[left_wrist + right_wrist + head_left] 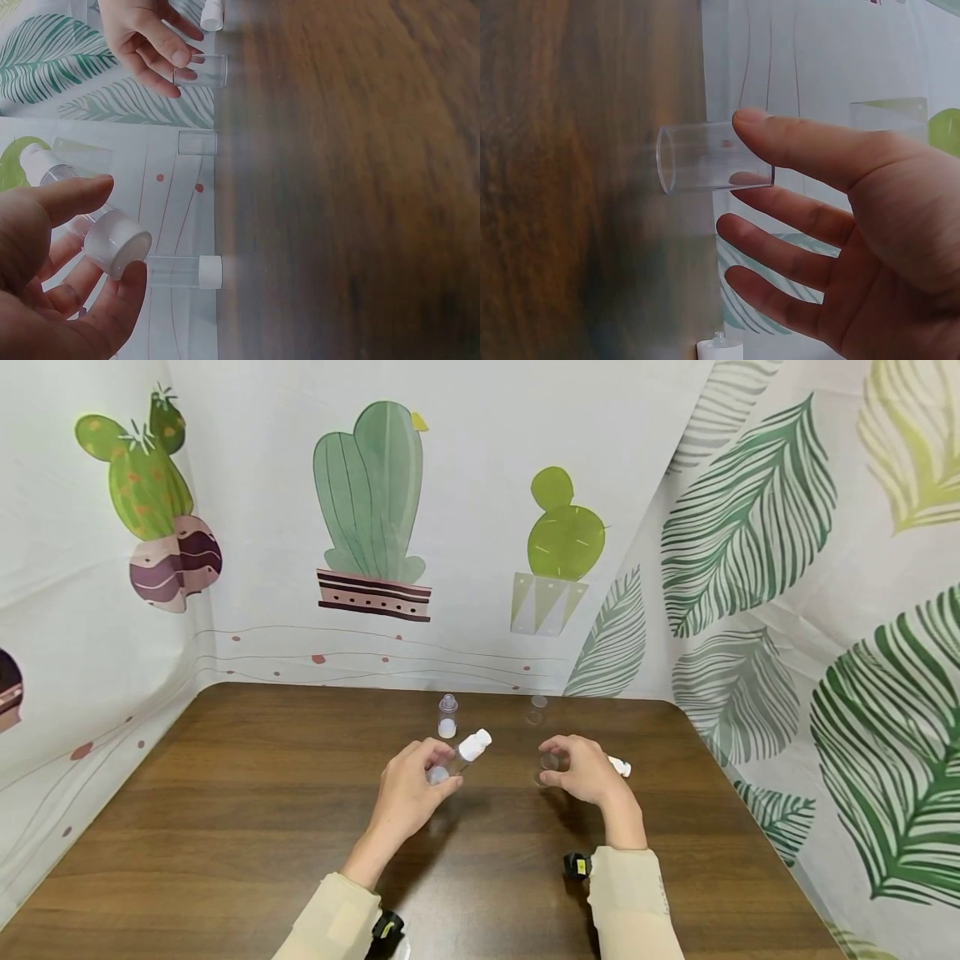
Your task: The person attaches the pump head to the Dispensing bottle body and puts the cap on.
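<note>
Your left hand [408,783] grips a slim bottle [473,746], tilted above the surface [300,777]: its body is clear and glossy, with a white top at the upper end and a whitish base at the lower. Your right hand [589,768] pinches a clear cup [701,157] between thumb and index finger, its other fingers spread; this plain see-through cylinder is upright, with a thin bright rim. Beyond your hands, a second bottle [447,725], clear above and white below, stands near the surface's back edge, left of another clear cup [537,710].
</note>
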Demonstrator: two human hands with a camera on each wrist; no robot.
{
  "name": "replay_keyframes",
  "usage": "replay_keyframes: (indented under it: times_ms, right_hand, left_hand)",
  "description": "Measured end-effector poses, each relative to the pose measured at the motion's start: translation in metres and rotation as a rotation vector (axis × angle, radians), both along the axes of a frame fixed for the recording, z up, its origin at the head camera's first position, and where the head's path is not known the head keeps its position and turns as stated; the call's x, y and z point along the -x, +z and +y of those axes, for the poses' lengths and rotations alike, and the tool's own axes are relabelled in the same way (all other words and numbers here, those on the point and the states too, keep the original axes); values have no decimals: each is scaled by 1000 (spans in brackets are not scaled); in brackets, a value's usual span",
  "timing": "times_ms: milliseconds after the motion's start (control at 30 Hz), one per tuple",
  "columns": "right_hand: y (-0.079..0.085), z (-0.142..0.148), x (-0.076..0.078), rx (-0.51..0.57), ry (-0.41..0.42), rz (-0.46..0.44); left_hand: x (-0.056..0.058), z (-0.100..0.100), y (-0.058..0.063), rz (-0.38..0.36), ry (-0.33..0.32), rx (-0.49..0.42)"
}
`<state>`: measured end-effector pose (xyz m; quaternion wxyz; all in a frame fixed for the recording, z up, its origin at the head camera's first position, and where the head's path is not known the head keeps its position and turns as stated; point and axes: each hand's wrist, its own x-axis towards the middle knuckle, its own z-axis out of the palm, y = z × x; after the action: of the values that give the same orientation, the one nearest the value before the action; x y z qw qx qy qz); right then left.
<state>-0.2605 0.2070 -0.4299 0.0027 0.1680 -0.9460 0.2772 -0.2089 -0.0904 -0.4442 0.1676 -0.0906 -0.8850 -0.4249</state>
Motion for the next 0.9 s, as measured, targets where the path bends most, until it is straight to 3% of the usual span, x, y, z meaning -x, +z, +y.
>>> replay_keyframes:
  times_ms: [900]
  right_hand:
    - [-1,-1,2,11,5,11]
  left_hand:
    - [-1,1,1,3,-8,4]
